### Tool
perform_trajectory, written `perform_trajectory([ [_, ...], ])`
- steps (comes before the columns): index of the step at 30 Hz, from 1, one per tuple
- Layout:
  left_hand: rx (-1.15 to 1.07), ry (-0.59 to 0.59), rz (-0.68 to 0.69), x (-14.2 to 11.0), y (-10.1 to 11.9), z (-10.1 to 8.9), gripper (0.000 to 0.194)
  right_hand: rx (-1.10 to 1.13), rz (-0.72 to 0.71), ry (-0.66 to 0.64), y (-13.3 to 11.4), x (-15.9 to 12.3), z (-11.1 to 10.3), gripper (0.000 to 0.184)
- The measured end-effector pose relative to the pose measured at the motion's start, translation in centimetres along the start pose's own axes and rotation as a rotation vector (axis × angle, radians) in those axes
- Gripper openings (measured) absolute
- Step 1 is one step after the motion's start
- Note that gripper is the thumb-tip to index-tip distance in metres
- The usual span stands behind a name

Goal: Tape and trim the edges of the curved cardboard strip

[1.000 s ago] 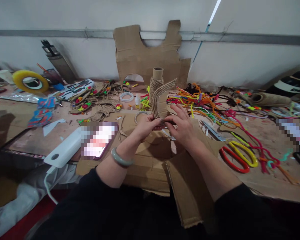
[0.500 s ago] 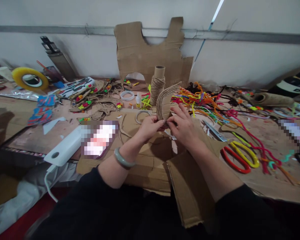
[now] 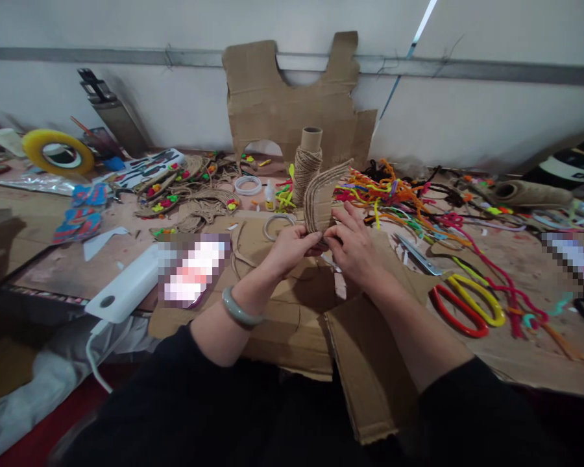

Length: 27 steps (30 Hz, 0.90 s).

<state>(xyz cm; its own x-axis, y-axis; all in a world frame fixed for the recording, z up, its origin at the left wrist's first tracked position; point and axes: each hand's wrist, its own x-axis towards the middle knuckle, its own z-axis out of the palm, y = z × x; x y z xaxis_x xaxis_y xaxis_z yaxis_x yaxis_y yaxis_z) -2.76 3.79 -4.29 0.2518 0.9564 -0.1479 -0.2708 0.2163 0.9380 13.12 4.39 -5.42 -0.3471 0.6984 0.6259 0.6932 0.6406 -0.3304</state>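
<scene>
Left hand (image 3: 289,249) and right hand (image 3: 357,245) both pinch the base of a curved brown cord-faced cardboard piece (image 3: 322,196) arcing toward one o'clock.

The person wears a loose, plain black top (image 3: 292,421); its left sleeve (image 3: 160,383) and right sleeve (image 3: 477,405) end well short of the wrists, leaving the forearms (image 3: 413,318) uncovered. A thick, rounded, glossy grey-green bangle (image 3: 239,312) circles the left forearm. The left hand (image 3: 289,250) and right hand (image 3: 356,250) are bare.
</scene>
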Motion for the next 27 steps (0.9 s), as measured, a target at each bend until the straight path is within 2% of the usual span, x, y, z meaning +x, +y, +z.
perform_trajectory([
  [7,-0.022,0.002,-0.014,-0.10,0.27,0.07,0.012,0.013,-0.004,-0.018,0.07,0.11,-0.78,0.018],
  [14,-0.105,-0.008,-0.012,-0.39,0.86,-0.05,0.020,0.030,-0.059,0.080,-0.06,0.11,-0.41,0.024],
  [18,-0.107,-0.019,-0.010,-0.40,0.88,-0.09,0.024,0.032,-0.067,0.063,0.02,0.03,-0.09,0.024],
  [27,-0.121,0.016,-0.002,-0.31,0.76,-0.18,0.019,0.043,-0.076,0.005,0.23,0.01,-0.05,0.024],
])
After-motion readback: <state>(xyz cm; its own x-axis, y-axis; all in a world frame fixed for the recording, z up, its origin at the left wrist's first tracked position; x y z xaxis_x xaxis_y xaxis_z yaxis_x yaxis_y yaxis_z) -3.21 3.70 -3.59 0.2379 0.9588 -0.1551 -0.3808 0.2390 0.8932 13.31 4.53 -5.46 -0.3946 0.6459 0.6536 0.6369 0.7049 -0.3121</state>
